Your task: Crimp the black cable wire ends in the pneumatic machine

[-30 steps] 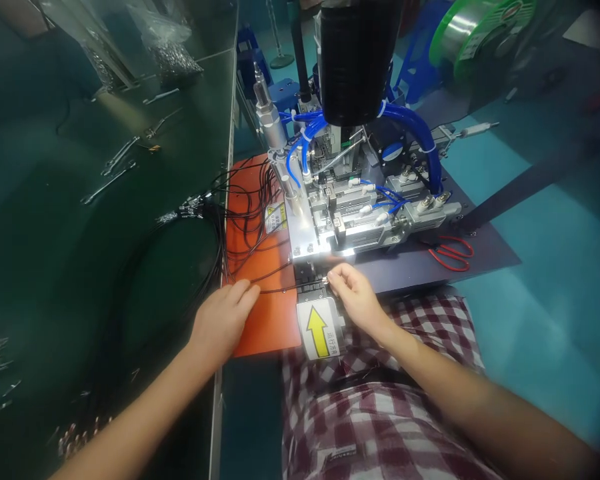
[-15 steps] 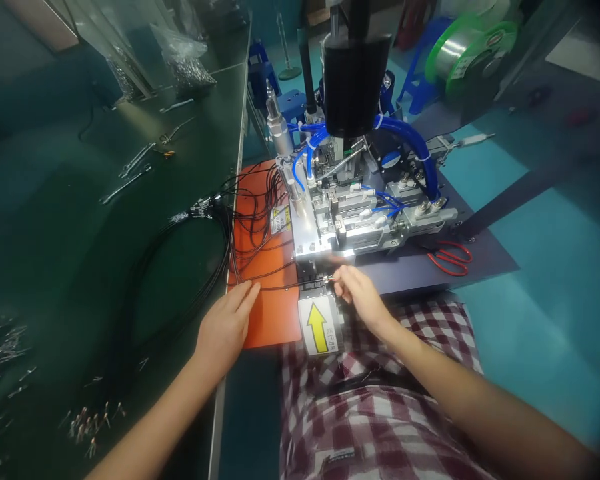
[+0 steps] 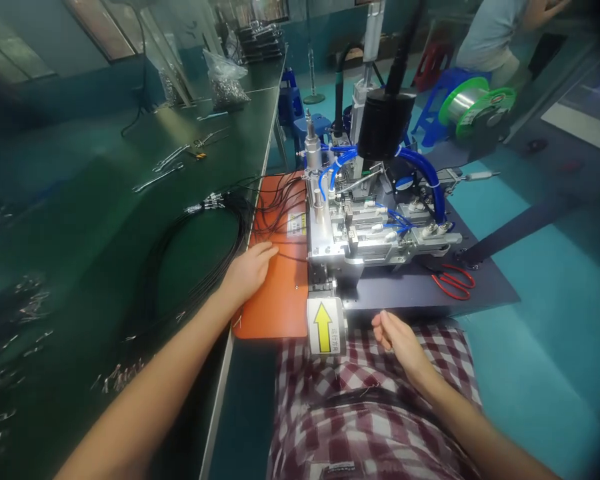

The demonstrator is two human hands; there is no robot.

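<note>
My left hand (image 3: 250, 272) lies over the orange plate (image 3: 275, 308), its visible fingers stretched out against thin black cables (image 3: 275, 193). One cable runs from beside these fingertips into the front of the metal machine (image 3: 325, 247); the underside of the hand is hidden. Above my lap, apart from the machine, my right hand (image 3: 397, 341) has curled fingers, and nothing shows in them. Between the hands is a rounded white cover (image 3: 314, 330) with a yellow arrow. Silvery cable ends (image 3: 211, 202) lie bundled on the dark green table (image 3: 180, 147).
Red-handled pliers (image 3: 454, 281) lie on the machine's dark base (image 3: 395, 288). A black lamp-like cylinder (image 3: 384, 123) hangs above. Wrenches (image 3: 160, 177) and a bag of metal parts (image 3: 226, 80) rest on the table. Behind are a green wire spool (image 3: 475, 107) and a seated person (image 3: 493, 33).
My right hand has drawn back from the cable end at the machine's front towards my lap. My left hand has moved forward along the plate. The view has tilted up.
</note>
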